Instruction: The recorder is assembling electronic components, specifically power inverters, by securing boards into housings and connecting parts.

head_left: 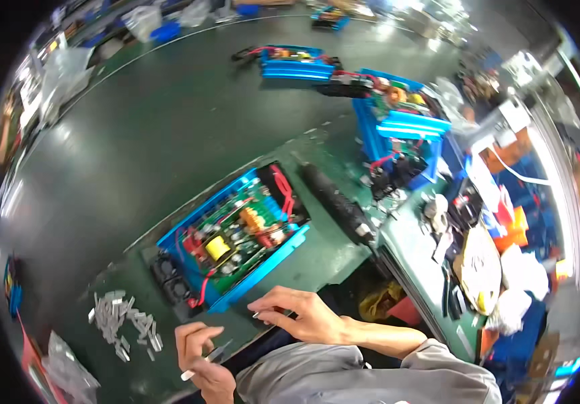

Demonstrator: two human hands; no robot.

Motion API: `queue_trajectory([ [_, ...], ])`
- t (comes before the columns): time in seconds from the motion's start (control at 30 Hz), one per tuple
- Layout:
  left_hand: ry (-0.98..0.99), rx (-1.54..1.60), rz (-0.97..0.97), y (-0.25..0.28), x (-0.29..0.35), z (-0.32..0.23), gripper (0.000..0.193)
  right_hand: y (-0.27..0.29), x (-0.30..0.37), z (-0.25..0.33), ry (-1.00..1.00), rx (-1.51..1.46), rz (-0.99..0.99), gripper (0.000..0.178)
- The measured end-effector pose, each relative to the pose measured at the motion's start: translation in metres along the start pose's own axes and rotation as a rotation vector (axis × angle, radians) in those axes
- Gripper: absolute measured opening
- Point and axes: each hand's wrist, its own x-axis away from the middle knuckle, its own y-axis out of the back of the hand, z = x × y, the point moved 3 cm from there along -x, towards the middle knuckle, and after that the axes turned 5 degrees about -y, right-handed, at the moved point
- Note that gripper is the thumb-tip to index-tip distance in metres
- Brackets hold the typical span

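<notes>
My left hand (202,360) is closed, its fingers curled round a slim pale object (220,351). One end of that object looks flat and greyish; its kind is not clear. My right hand (307,318) is pinched beside it, with a tiny whitish piece at the fingertips, too small to name. Just beyond both hands lies an open blue metal housing (256,273) with a green circuit board (236,232) inside. The board carries a yellow transformer (217,248) and red wires. A pair of black fans (171,277) sits at the housing's near left end. Neither hand touches the housing.
Left of the housing lies a pile of small silvery strips (125,322). A black cylindrical power screwdriver (336,202) rests to its right. More blue housings (297,65) stand farther back, some stacked (414,124) at right. A side bench (404,236) holds cluttered parts.
</notes>
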Motion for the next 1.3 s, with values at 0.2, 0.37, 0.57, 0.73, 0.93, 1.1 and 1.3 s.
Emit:
queue_trajectory([
  [0.2, 0.252, 0.368, 0.088, -0.018, -0.010, -0.003, 0.034, 0.005, 0.017, -0.017, -0.004, -0.012, -0.064, 0.020],
  [0.37, 0.378, 0.553, 0.080, -0.024, -0.011, -0.008, 0.021, 0.007, 0.013, -0.011, 0.051, -0.030, -0.031, 0.018],
  [0.57, 0.351, 0.506, 0.081, -0.013, -0.014, -0.003, 0.015, 0.011, 0.007, -0.002, 0.149, 0.083, -0.117, 0.018],
  [0.73, 0.418, 0.635, 0.102, -0.021, -0.023, -0.007, 0.018, 0.017, -0.001, 0.003, 0.094, 0.099, -0.137, 0.015],
  [0.93, 0.408, 0.586, 0.175, -0.026, -0.025, -0.006, 0.019, 0.019, -0.004, 0.007, 0.113, 0.154, -0.120, 0.014],
  [1.1, 0.417, 0.496, 0.156, -0.026, -0.021, -0.008, 0.014, 0.033, 0.000, 0.006, 0.168, 0.233, -0.228, 0.019],
  [1.3, 0.178, 0.276, 0.060, -0.014, -0.032, -0.004, 0.011, 0.142, 0.018, -0.015, 0.084, 1.038, -1.032, 0.035],
])
